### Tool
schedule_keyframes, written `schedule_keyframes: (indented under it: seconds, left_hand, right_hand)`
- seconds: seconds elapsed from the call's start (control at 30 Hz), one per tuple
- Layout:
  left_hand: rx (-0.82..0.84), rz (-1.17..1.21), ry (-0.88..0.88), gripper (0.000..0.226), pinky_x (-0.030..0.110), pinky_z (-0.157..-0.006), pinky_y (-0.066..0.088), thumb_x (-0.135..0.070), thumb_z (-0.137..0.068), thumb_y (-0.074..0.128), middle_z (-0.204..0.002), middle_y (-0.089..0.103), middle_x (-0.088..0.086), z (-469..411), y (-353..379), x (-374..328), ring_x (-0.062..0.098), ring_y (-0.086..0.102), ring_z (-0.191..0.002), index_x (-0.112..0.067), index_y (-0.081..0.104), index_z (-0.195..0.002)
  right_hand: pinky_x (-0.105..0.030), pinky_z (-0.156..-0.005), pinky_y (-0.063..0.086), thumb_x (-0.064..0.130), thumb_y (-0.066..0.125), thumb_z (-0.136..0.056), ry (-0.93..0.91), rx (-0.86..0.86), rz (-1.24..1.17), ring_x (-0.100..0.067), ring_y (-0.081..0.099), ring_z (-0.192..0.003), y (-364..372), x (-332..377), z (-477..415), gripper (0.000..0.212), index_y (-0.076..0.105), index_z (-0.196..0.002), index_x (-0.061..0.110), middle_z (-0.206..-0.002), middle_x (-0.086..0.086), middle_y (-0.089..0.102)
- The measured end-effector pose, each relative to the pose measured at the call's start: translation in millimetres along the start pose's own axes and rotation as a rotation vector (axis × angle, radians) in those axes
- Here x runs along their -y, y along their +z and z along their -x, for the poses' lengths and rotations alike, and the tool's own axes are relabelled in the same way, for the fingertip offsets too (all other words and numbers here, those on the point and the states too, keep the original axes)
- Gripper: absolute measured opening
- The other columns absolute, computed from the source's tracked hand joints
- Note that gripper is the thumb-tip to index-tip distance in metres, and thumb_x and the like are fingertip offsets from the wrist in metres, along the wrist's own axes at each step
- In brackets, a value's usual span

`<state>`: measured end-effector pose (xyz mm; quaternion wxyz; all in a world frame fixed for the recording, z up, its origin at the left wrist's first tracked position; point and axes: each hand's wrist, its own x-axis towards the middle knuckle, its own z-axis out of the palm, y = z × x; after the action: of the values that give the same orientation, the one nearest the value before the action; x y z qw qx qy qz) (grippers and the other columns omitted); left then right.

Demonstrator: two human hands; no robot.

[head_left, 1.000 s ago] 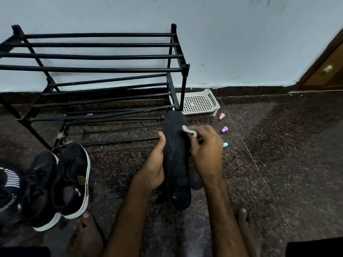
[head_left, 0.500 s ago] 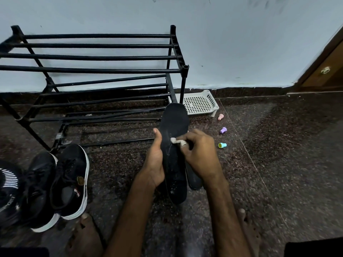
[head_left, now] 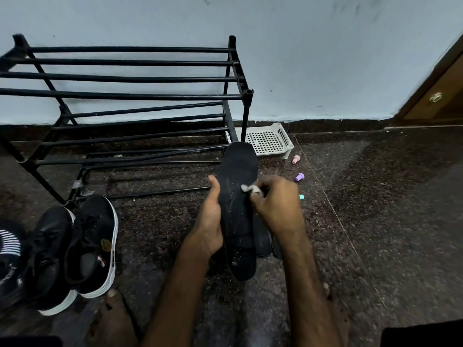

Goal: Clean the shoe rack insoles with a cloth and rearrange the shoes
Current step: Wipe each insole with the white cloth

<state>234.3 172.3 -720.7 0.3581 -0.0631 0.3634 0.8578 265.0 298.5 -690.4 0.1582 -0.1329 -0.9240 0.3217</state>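
A long black insole (head_left: pixel 238 186) stands tilted above the dark floor, toe end away from me. My left hand (head_left: pixel 210 221) grips its left edge, thumb up along the side. My right hand (head_left: pixel 275 206) pinches a small white cloth (head_left: pixel 250 189) and presses it on the insole's upper middle. A second dark insole (head_left: pixel 261 239) lies on the floor under my right wrist. The black metal shoe rack (head_left: pixel 125 96) stands with bare bars at the back left against the wall.
A pair of black sneakers with white soles (head_left: pixel 75 249) sits at the left, beside a striped black shoe (head_left: pixel 10 246) at the edge. A white plastic tray (head_left: pixel 269 140) lies right of the rack. Pink (head_left: pixel 296 159), purple (head_left: pixel 299 177) and teal (head_left: pixel 301 196) caps dot the floor. My bare feet (head_left: pixel 112 319) are in front.
My right hand with the cloth has slid down the insole from near its toe end toward the middle. The insole has risen slightly and tilted more upright in my left hand.
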Motion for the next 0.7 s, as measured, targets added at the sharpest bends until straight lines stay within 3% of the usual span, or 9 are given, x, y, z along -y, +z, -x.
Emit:
schedule_keyframes:
  seconds: [0.07,0.1,0.23,0.3,0.4,0.5,0.57,0.6,0.7]
  left_hand:
    - [-0.014,-0.038,-0.012,0.078,0.032,-0.074,0.059,-0.07,-0.094,0.024,-0.107,0.073,0.013,-0.1,3.1,2.8,0.023,0.072,-0.092,-0.011,0.073,-0.109]
    - [-0.024,-0.05,-0.015,0.078,0.034,-0.077,0.058,-0.07,-0.094,0.024,-0.111,0.072,0.013,0.2,2.9,3.3,0.023,0.071,-0.096,-0.012,0.07,-0.114]
    - [-0.002,-0.034,-0.002,0.077,0.031,-0.068,0.059,-0.069,-0.095,0.023,-0.104,0.074,0.012,0.8,-0.6,1.4,0.022,0.073,-0.088,-0.011,0.069,-0.113]
    - [0.01,-0.04,0.002,0.077,0.03,-0.067,0.059,-0.069,-0.095,0.023,-0.102,0.074,0.012,0.4,0.7,3.5,0.022,0.073,-0.086,-0.011,0.073,-0.108]
    - [0.007,-0.04,-0.031,0.077,0.034,-0.083,0.057,-0.07,-0.093,0.026,-0.11,0.073,0.012,-1.0,5.7,8.8,0.022,0.071,-0.096,-0.015,0.078,-0.105]
    - [-0.012,-0.043,-0.027,0.077,0.037,-0.087,0.056,-0.071,-0.091,0.028,-0.109,0.072,0.015,-3.2,3.4,9.7,0.024,0.071,-0.097,-0.012,0.076,-0.106]
    - [-0.017,-0.02,-0.031,0.081,0.034,-0.08,0.06,-0.072,-0.091,0.025,-0.104,0.073,0.014,-3.6,0.7,10.5,0.024,0.072,-0.093,-0.012,0.079,-0.1]
    - [-0.028,-0.008,-0.038,0.082,0.034,-0.078,0.06,-0.073,-0.091,0.024,-0.105,0.074,0.013,-3.8,-0.6,10.6,0.023,0.072,-0.093,-0.012,0.079,-0.1]
    - [-0.043,-0.022,-0.039,0.08,0.036,-0.086,0.057,-0.073,-0.091,0.027,-0.12,0.069,0.015,-3.4,2.2,11.8,0.025,0.068,-0.106,-0.012,0.07,-0.119]
  right_hand:
    - [-0.038,-0.077,0.054,0.011,0.066,-0.079,0.002,-0.148,0.035,-0.021,0.064,-0.079,-0.1,2.4,-0.5,0.012,0.074,-0.088,0.015,-0.089,-0.002,0.069]
    - [-0.038,-0.079,0.053,0.01,0.066,-0.08,-0.017,-0.138,0.03,-0.021,0.063,-0.08,0.1,4.8,-1.0,0.012,0.073,-0.089,0.014,-0.091,-0.002,0.068]
    - [-0.038,-0.079,0.056,0.011,0.069,-0.079,-0.032,0.156,-0.038,-0.016,0.066,-0.079,-1.2,5.1,-0.4,0.012,0.076,-0.086,0.017,-0.087,0.001,0.073]
    - [-0.038,-0.078,0.056,0.011,0.068,-0.078,0.014,0.034,-0.028,-0.016,0.066,-0.077,-3.0,1.3,0.0,0.013,0.075,-0.086,0.017,-0.086,0.002,0.072]
    - [-0.038,-0.078,0.054,0.012,0.067,-0.08,0.001,-0.185,0.022,-0.02,0.064,-0.081,-2.2,5.7,-0.9,0.014,0.074,-0.091,0.014,-0.093,-0.001,0.068]
    - [-0.036,-0.078,0.053,0.01,0.067,-0.078,-0.141,0.049,-0.02,-0.018,0.063,-0.081,1.7,17.1,-0.6,0.015,0.075,-0.09,0.013,-0.089,-0.002,0.069]
    - [-0.034,-0.078,0.054,0.012,0.068,-0.076,-0.108,0.225,-0.01,-0.016,0.065,-0.079,-0.9,14.0,0.1,0.015,0.077,-0.087,0.017,-0.085,0.0,0.072]
    - [-0.034,-0.078,0.055,0.012,0.068,-0.076,-0.068,0.236,0.004,-0.016,0.066,-0.078,-2.0,9.7,-0.3,0.015,0.077,-0.086,0.018,-0.084,0.001,0.073]
    - [-0.038,-0.079,0.055,0.011,0.066,-0.077,-0.013,0.014,0.017,-0.02,0.066,-0.08,-2.9,3.0,-1.0,0.014,0.075,-0.086,0.016,-0.087,0.0,0.072]
